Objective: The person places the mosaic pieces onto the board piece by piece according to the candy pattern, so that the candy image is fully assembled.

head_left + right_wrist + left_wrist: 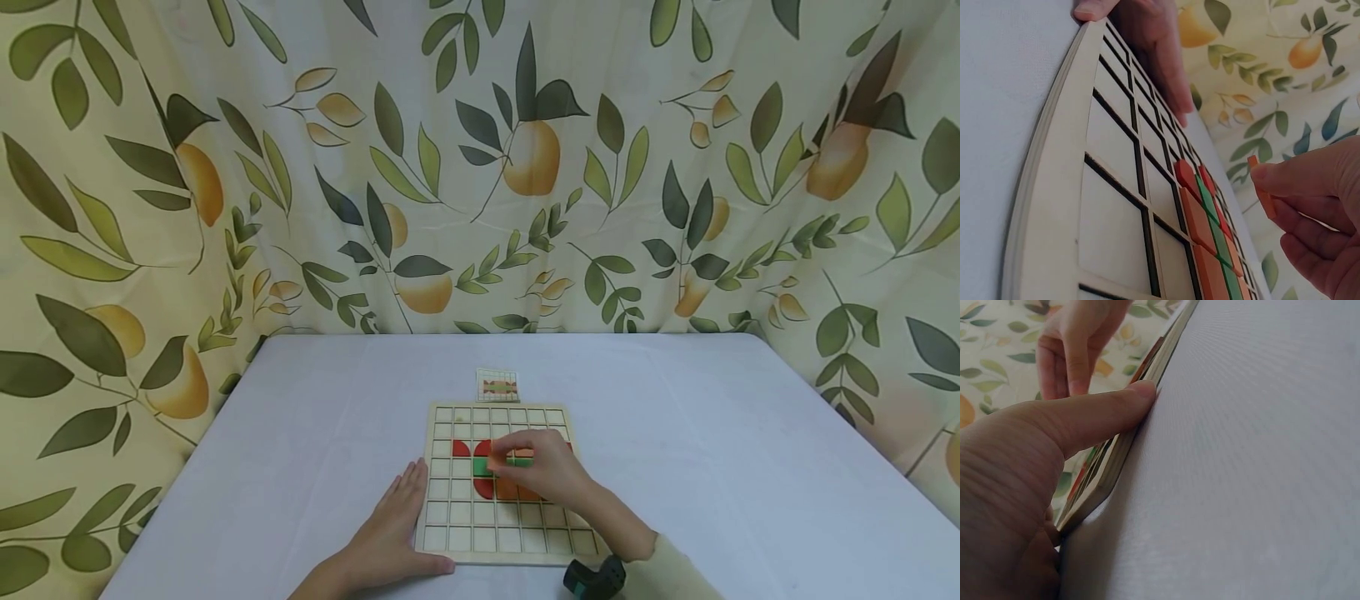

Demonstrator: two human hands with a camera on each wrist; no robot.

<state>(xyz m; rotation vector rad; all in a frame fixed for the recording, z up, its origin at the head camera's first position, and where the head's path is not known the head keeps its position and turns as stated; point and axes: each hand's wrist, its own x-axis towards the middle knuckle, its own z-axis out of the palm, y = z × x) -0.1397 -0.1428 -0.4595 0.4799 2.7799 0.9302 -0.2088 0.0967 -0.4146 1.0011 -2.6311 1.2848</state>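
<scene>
A wooden grid board [457,533] lies on the table with red, green and orange tiles in its middle cells. My right hand [546,468] is over those cells and pinches an orange tile [1262,187] between thumb and fingers, raised off the board in the right wrist view. A red tile [461,449] and a green tile [481,467] sit left of the hand; the hand hides part of the pattern. My left hand [393,525] rests at the board's lower left corner, fingers along the left edge, thumb [1110,412] at the near edge.
A small pattern card [497,386] lies just beyond the board's far edge, printed with a coloured design on a grid. A white cloth [262,467] covers the table. A dark device [594,577] sits at the right wrist. Behind hangs a leaf-and-fruit curtain [480,167].
</scene>
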